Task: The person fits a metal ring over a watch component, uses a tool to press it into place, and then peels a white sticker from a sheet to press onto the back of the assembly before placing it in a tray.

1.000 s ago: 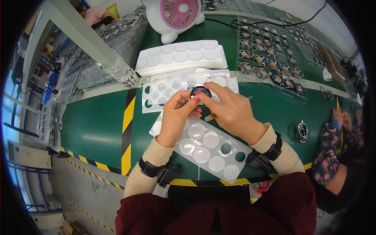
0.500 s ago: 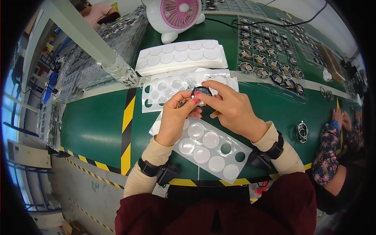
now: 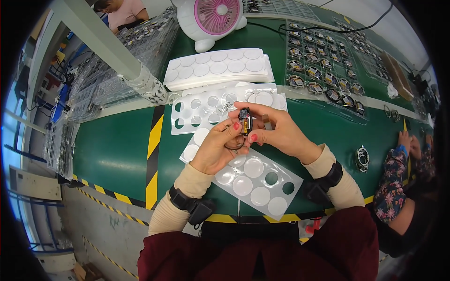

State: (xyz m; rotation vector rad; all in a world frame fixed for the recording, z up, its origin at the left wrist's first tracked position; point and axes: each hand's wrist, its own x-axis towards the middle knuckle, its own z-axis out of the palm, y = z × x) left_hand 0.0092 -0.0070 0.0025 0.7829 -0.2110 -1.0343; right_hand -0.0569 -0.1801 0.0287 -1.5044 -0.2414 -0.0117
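Above the white sticker sheets, my left hand [image 3: 219,147] pinches a small round black electronic module [image 3: 245,122] between thumb and fingers. The module is tilted almost on edge, with yellow and metallic parts on its face. A thin dark wire loops below it by the left fingertips. My right hand [image 3: 283,133] closes around the module's other side, fingers over its top and thumb near its lower edge. A short brownish-grey strip [image 3: 267,122] shows by the right fingers; whether it is joined to the module I cannot tell. A sheet of round white stickers [image 3: 253,182] lies beneath my hands.
More sticker sheets [image 3: 218,68] are stacked behind. A white fan [image 3: 216,21] with a pink grille stands at the back. Trays of similar modules [image 3: 323,70] lie at back right, a coiled cable [image 3: 362,158] nearer. Another person's hands [image 3: 408,141] are at far right; a post [image 3: 103,49] rises left.
The module has been turned from facing up to nearly on edge. My right hand's fingers have shifted from its face to around its side, and the brownish-grey strip has come into view.
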